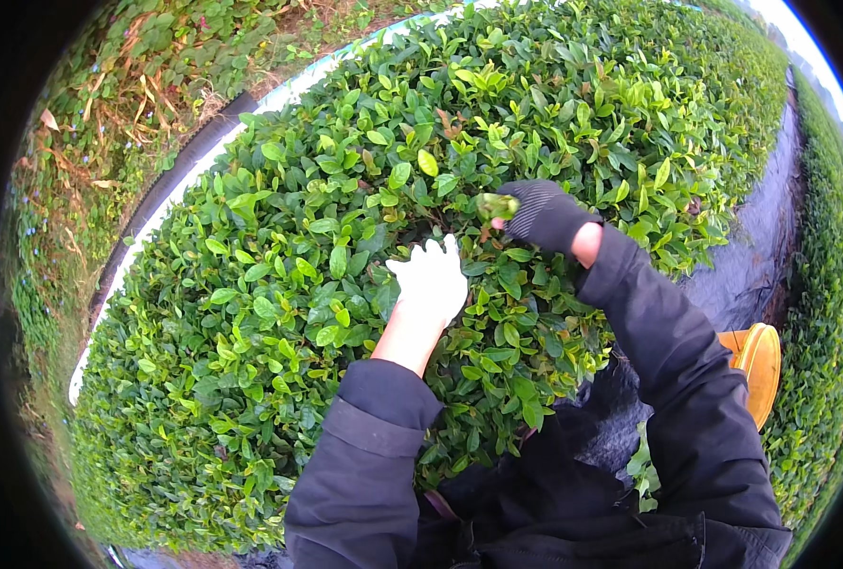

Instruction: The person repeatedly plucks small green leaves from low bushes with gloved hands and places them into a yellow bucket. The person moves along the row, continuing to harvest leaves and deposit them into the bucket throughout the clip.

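A broad, trimmed tea hedge [307, 284] with glossy green leaves fills the space before me. My left hand [432, 277], in a white glove that looks overexposed, rests over the foliage at the middle of the hedge. Its fingers are apart, and I see nothing in them. To its right, my right hand [546, 213] wears a dark grey glove with pale ribbing. Between its thumb and fingers is a small bunch of picked leaves [498, 206], held just above the hedge top. A darker gap in the leaves shows between the two hands.
On the right, a yellow bucket [759, 373] is partly behind my right sleeve. Dark ground sheeting [745, 235] separates this hedge from another hedge row [827, 284]. Along the left runs a white strip [172, 213], with weeds and dry stalks [129, 99] beyond.
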The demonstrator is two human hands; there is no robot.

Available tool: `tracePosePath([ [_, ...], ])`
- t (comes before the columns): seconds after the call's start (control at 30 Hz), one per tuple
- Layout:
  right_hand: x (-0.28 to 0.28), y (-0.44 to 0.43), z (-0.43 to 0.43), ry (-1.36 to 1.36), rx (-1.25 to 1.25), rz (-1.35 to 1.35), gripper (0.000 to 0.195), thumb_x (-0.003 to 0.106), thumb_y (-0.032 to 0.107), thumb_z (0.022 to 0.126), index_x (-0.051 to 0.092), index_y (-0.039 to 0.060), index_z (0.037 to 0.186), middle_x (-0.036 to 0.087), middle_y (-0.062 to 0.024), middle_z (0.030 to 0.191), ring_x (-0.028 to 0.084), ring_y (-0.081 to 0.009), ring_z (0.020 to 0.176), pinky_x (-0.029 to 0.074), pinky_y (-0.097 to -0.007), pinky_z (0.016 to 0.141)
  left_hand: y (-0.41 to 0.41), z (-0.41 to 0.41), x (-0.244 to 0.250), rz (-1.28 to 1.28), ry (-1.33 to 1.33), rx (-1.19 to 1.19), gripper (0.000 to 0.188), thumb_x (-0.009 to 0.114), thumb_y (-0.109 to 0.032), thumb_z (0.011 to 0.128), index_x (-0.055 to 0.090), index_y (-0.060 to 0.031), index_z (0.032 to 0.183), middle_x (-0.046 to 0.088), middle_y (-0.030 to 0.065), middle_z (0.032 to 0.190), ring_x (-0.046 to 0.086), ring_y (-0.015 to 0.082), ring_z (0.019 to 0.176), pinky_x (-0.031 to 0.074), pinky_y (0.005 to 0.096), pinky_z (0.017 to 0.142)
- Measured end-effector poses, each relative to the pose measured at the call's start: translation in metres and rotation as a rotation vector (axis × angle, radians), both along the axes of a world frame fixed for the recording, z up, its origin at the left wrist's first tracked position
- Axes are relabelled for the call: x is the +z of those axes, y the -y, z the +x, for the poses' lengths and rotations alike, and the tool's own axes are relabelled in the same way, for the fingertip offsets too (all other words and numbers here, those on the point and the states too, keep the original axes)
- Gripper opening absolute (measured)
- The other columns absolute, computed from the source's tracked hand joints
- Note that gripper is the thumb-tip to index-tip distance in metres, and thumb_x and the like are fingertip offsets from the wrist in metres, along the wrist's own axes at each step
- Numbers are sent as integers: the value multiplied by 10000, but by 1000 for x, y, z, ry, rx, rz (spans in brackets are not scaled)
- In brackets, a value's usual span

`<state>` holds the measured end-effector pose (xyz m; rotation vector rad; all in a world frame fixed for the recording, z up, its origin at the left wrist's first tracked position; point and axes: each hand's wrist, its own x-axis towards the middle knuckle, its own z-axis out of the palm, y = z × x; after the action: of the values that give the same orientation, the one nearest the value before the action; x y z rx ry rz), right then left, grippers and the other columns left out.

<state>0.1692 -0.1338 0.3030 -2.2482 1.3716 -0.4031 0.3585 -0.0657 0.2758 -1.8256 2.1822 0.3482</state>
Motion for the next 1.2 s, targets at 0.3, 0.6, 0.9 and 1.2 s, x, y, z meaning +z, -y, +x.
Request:
tracePosePath([
  [0.3,-3,10,-4,157,-172,-200,367,732,244,764,648,18,1039,670,-184,945,657,-332,846,528,-365,754,1,-3,0,0,0,-8,577,413,-189,899,290,-67,1449,467,156,1313,472,314,1215,331,653,982],
  [0.6,61,-30,-20,1047,-56,486,469,719,170,805,582,52,1237,527,46,777,484,-56,690,374,-221,600,-3,-3,-6,12,50,-19,609,460,-237,907,263,-66,1457,468,138,1308,482,297,1211,386,616,973],
  [0.9,55,-24,-46,804,-258,367,197,674,251,860,574,107,948,499,60,741,472,-44,681,370,-192,594,2,0,2,10,46,-21,601,450,-237,910,266,-63,1455,465,140,1314,476,293,1223,388,609,974],
  [1.2,-8,34,-23,389,-309,179,322,679,362,840,674,44,893,655,-53,772,584,-183,659,464,-331,615,0,-3,0,13,-2,-19,580,433,-197,892,302,-60,1441,462,154,1324,461,311,1236,334,653,983],
])
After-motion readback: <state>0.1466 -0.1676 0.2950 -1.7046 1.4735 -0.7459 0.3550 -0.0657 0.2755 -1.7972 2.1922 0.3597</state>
